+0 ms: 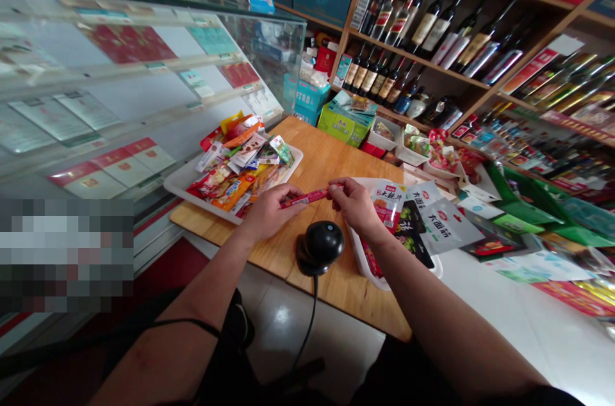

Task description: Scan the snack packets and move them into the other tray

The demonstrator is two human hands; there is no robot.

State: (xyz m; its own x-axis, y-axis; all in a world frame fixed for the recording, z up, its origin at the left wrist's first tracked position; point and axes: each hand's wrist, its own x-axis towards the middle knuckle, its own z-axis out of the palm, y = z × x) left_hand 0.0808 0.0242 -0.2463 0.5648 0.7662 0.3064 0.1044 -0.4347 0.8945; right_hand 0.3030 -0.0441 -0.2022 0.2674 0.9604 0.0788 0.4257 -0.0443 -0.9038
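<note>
A slim red snack packet (312, 196) is stretched between my two hands above the wooden table. My left hand (273, 211) pinches its left end, and my right hand (353, 204) grips the other end. Just below the packet a black scanner-like device (325, 243) stands on the table, with a cable running down off the edge. To the left, a white tray (173, 187) is heaped with colourful snack packets (235, 182). Under and beside my right forearm sits a white basket (355, 246) holding larger packs, among them a grey pouch (444, 223).
A glass display case (144, 92) with flat boxes runs along the left. Behind the wooden table (317, 150) are a green carton (343, 124) and small white bins of snacks (384, 134). Wine bottles (432, 22) fill the back shelves. Green crates (533, 201) and more packs lie right.
</note>
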